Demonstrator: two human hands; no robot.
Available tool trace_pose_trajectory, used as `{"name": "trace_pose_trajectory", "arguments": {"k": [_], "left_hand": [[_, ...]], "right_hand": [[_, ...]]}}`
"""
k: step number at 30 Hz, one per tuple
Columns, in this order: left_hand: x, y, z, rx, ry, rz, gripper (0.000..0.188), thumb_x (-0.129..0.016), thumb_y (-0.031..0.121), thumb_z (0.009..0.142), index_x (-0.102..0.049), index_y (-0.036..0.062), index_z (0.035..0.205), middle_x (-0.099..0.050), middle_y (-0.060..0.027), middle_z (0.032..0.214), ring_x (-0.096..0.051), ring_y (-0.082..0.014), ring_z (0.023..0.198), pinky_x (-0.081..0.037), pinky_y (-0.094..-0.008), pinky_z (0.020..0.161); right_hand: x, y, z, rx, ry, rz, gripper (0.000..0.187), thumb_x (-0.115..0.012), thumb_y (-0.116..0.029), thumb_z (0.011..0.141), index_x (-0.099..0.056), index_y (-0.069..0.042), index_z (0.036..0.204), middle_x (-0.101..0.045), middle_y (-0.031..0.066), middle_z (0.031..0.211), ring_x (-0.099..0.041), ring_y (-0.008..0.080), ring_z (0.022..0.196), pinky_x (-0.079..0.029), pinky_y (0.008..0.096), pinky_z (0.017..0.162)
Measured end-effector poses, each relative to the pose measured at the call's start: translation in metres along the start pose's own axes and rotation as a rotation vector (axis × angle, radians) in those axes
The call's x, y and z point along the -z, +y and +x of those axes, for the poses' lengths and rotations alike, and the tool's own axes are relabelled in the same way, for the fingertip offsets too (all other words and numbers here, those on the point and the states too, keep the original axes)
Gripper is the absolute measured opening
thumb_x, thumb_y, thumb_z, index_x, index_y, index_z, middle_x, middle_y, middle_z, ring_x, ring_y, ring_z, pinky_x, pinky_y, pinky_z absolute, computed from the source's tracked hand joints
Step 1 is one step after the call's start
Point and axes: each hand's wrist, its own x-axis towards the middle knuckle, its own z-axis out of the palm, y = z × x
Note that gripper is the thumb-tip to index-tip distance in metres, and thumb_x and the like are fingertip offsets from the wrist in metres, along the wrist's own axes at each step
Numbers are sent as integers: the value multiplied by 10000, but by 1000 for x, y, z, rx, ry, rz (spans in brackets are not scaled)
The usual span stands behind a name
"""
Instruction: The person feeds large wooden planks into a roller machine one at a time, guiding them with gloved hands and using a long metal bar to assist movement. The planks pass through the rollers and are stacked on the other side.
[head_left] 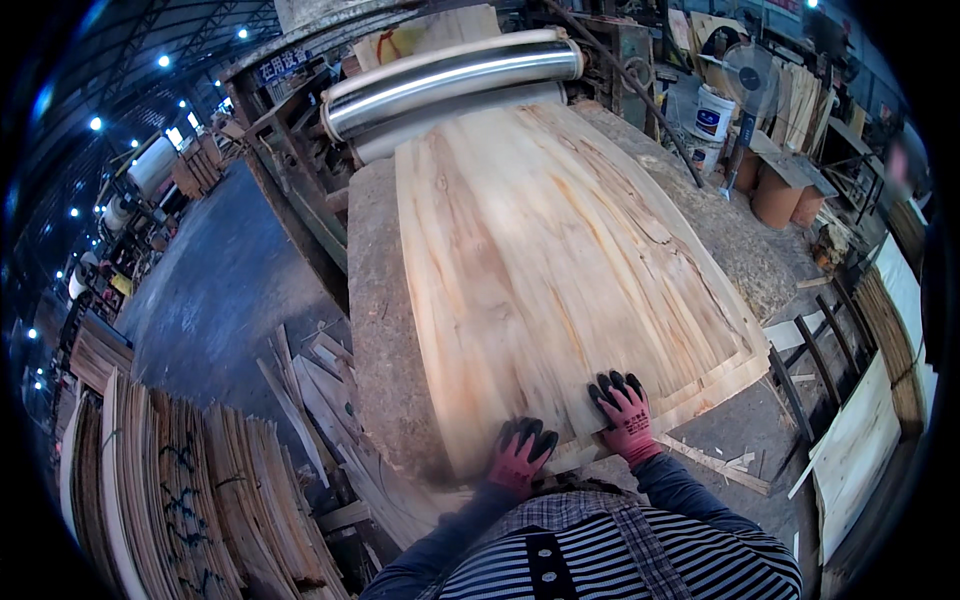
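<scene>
A wide wood veneer sheet (520, 260), pale with brown streaks, lies on the rough machine bed in front of me. Its far end reaches the shiny metal roller (460, 85). My left hand (522, 455), in a pink glove with black fingertips, rests on the near edge with its fingers laid out. Farther right, my right hand (624, 414), gloved the same way, lies palm down on the sheet near that edge, fingers spread. Another sheet edge (715, 392) shows beneath at the right corner. The undersides of both hands are hidden.
Stacked veneer (190, 490) stands at the lower left, with loose wood strips (310, 400) beside the bed. To the right are a fan (750, 75), a white bucket (712, 115), dark metal bars (835, 335) and leaning boards (860, 455). Blue-grey floor (225, 260) stretches away on the left.
</scene>
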Motion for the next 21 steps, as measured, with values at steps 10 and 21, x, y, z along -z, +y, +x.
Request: {"name": "trace_pose_trajectory", "arguments": {"k": [10, 21], "left_hand": [[4, 3, 1, 26, -82, 24, 600, -526, 471, 729, -379, 227, 1256, -310, -157, 1311, -311, -358, 1170, -205, -557, 938], [11, 3, 0, 23, -15, -4, 583, -520, 453, 739, -382, 222, 1256, -344, -162, 1287, -325, -351, 1159, -199, -532, 959]], "right_hand": [[-3, 4, -2, -15, -50, -37, 581, -718, -261, 457, -585, -159, 1014, -496, 82, 1130, -399, 316, 1096, -269, 490, 957], [0, -1, -1, -40, -44, 19, 531, -682, -196, 472, -589, -127, 990, -488, 110, 1109, -403, 352, 1082, -286, 497, 931]]}}
